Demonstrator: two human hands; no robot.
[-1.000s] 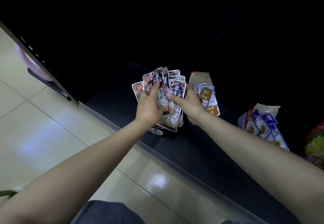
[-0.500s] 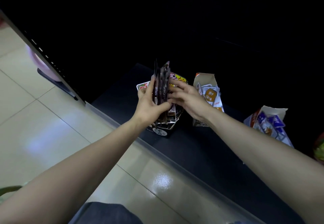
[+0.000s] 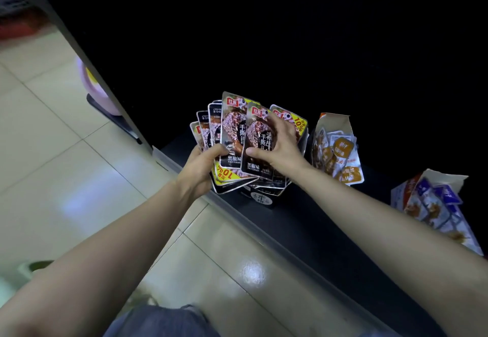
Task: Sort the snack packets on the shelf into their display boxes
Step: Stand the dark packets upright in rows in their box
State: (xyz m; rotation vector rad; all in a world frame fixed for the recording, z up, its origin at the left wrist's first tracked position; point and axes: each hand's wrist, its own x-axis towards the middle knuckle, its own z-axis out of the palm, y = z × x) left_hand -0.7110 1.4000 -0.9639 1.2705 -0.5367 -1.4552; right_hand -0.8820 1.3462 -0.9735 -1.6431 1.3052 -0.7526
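Several dark snack packets [image 3: 232, 130] with red logos and yellow corners are fanned out above the left end of a black shelf [image 3: 311, 231]. My left hand [image 3: 202, 166] grips the lower left of the fan, thumb across the front. My right hand [image 3: 281, 144] holds the front packet [image 3: 257, 136], thumb on its face and fingers curled over its right edge. Under the fan a dark display box [image 3: 261, 199] is mostly hidden. An open box of orange-and-white packets [image 3: 335, 146] stands to the right.
Further right on the shelf leans an open box of blue-and-white packets [image 3: 435, 204]. The shelf's pale front rail [image 3: 237, 215] runs diagonally above a glossy tiled floor [image 3: 66, 178]. The shelf back is dark. A lilac object [image 3: 92, 85] sits behind the upright at left.
The packets, held edge-on as a tight stack half a second ago, are now turned face-up and fanned out again. My right hand has shifted onto the front packet.
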